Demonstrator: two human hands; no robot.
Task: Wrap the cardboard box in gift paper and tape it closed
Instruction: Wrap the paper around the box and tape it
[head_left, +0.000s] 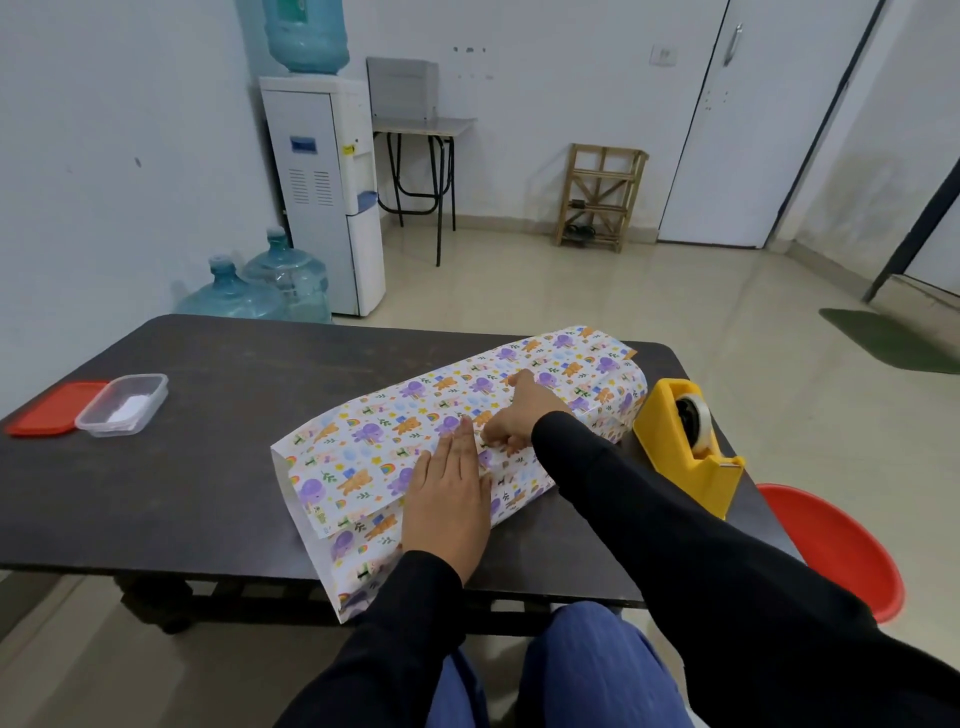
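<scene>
Wrapped box (374, 441) on table (208, 467), centre-right; dispenser (685, 447) just right of it; tub (122, 405) far left, lid (47, 415) beside tub's left

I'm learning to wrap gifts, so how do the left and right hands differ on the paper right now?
The left hand lies flat, fingers straight, palm on the gift paper; the right hand has curled fingers, thumb stretched out. The left hand sits nearer the person; the right hand is farther, toward the tape dispenser. Both touch the paper on top, side by side.
</scene>
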